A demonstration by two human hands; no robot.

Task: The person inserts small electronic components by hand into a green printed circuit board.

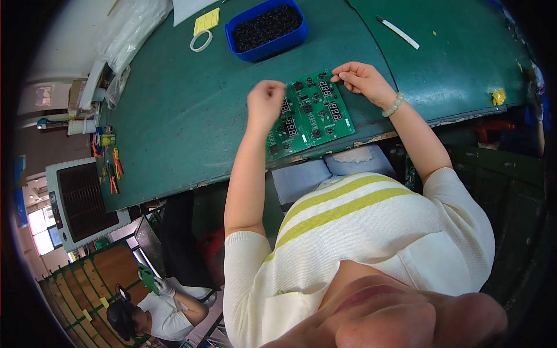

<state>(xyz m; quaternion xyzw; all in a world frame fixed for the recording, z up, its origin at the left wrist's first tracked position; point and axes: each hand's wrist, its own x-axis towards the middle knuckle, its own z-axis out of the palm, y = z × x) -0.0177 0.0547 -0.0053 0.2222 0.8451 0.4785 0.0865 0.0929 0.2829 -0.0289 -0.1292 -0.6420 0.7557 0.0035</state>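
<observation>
A green circuit board panel with black digit displays and small black parts lies flat near the table's front edge. Over its upper left part is my left hand, fingers curled together and slightly blurred; whatever they may pinch is hidden. At the panel's upper right corner my right hand has its thumb and forefinger pinched close to a digit display. Anything between those fingertips is too small to name. Beyond the panel stands a blue bin filled with small black parts.
On the green table lie a roll of white tape, a yellow note and a white-handled tool. Pliers rest at the left edge. A co-worker holding a green board sits at lower left.
</observation>
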